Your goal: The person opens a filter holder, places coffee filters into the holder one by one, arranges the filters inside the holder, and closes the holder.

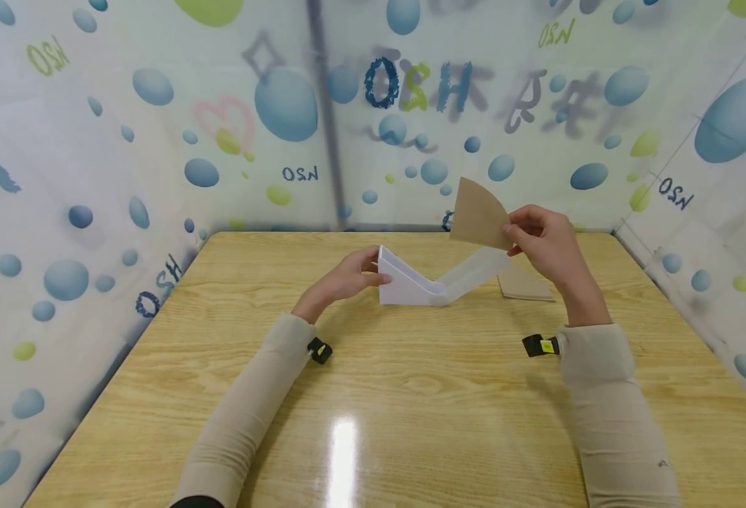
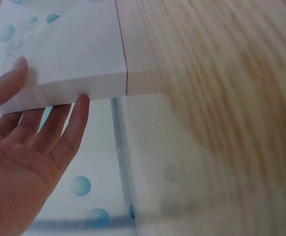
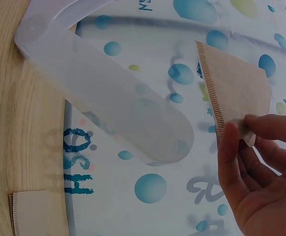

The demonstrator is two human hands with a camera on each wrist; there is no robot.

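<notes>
A white case (image 1: 404,288) stands on the table, its translucent lid (image 1: 474,274) swung out to the right from a rounded corner. My left hand (image 1: 346,276) grips the case's left end, thumb on the near face and fingers behind, as the left wrist view also shows on the white wall (image 2: 79,54). Up above the lid, my right hand (image 1: 547,243) pinches a brown paper coffee filter (image 1: 479,215) by its edge between thumb and fingers. The filter's crimped seam (image 3: 211,88) shows in the right wrist view. Inside the case is mostly hidden.
More brown coffee filters (image 1: 526,286) lie in a flat pile on the wooden table (image 1: 436,374), right of the case and partly behind the lid. A patterned curtain (image 1: 220,141) closes off the back and both sides. Dark bands (image 1: 320,351) sit on both sleeves.
</notes>
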